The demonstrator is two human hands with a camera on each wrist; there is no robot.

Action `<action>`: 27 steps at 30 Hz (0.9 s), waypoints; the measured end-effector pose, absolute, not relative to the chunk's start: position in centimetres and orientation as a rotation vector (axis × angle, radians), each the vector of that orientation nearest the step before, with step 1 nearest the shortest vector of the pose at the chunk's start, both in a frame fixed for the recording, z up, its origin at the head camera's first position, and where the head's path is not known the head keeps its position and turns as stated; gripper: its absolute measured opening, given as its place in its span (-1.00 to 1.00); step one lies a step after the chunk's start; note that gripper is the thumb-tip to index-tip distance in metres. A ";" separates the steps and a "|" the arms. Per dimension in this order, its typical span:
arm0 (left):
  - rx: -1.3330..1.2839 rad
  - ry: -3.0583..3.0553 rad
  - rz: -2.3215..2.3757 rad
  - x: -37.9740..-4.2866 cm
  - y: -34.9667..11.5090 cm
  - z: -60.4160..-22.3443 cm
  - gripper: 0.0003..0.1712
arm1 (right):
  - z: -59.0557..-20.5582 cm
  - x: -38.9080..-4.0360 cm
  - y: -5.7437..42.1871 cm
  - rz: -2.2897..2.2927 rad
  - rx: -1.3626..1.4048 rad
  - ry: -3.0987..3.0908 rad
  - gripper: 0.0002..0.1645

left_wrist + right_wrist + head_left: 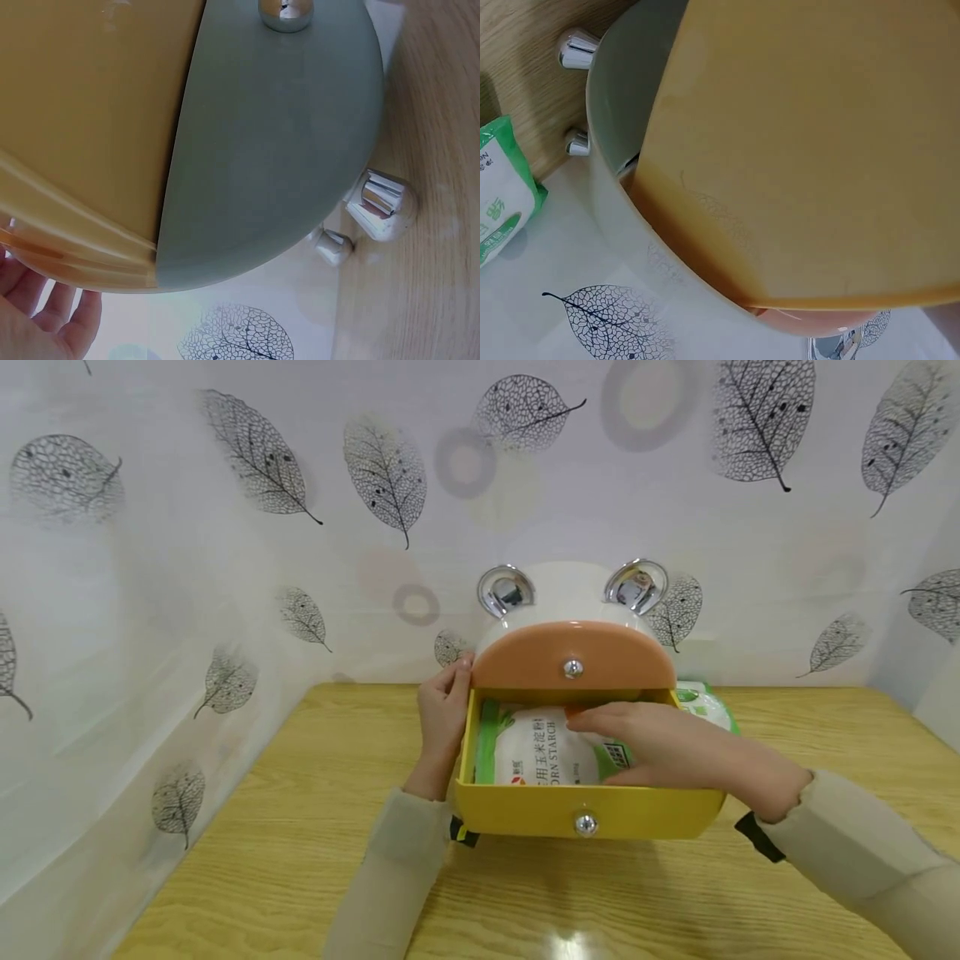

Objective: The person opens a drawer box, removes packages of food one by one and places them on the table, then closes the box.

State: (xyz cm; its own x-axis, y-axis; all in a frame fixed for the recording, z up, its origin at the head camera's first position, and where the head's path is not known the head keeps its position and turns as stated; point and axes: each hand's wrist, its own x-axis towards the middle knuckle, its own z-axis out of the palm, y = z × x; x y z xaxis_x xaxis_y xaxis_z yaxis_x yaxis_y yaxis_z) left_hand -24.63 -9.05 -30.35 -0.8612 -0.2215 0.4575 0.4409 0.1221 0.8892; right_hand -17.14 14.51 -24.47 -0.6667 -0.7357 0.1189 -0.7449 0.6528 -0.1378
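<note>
A white animal-shaped drawer box (570, 585) with chrome ears stands on the table. Its yellow drawer (525, 812), fitted with a chrome knob, is pulled out. Inside lies a white and green corn starch bag (551, 747). My right hand (660, 743) reaches over the drawer's right side, fingers extended above the bag and thumb lowered near the front wall; a bit of something orange shows by its fingertips. Against the box's left side rests my left hand (444, 710), with its fingers (79, 322) along the rounded edge in the left wrist view.
Above the yellow drawer is a closed orange drawer (525, 664); beneath it, a grey-green front (270, 150) shows in the left wrist view. Chrome feet (382, 204) support the box. A green and white packet (705, 703) lies behind it on the right. A leaf-patterned wall covering (300, 552) surrounds the wooden table (300, 827).
</note>
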 end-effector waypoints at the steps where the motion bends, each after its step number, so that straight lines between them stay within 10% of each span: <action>1: -0.208 -1.923 -1.789 -24.6 -9.1 -30.4 -0.68 | -24.6 -17.3 14.4 0.283 1.235 -2.851 -0.14; 6: -0.217 -1.913 -1.804 -24.8 -9.0 -30.5 -0.68 | -25.6 -18.0 14.4 0.239 1.231 -2.987 0.12; 27: -0.216 -1.910 -1.802 -24.5 -9.0 -30.2 -0.71 | -25.9 -18.2 14.5 0.130 1.432 -2.898 -0.39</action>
